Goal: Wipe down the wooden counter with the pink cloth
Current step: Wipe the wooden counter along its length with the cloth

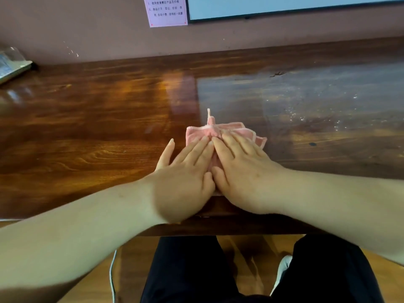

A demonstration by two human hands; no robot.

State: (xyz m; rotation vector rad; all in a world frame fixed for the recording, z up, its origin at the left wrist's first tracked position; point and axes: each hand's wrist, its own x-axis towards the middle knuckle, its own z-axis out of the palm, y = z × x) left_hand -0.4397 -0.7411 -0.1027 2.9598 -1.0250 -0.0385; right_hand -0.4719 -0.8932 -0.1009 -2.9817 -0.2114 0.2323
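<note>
The pink cloth (pixel 220 130) lies folded on the glossy wooden counter (pixel 91 136), near its front edge, with a small loop sticking up at its far side. My left hand (pixel 185 171) and my right hand (pixel 242 171) lie side by side, flat on the cloth, fingers straight and pressing down. The hands cover most of the cloth; only its far edge and right corner show.
A wall runs along the counter's far edge, with a pink printed notice (pixel 167 10) and a white board (pixel 284 6) on it. A clear plastic object (pixel 12 63) sits at the far left. The counter's right half (pixel 317 101) shows wet streaks and droplets. Below are my dark trousers.
</note>
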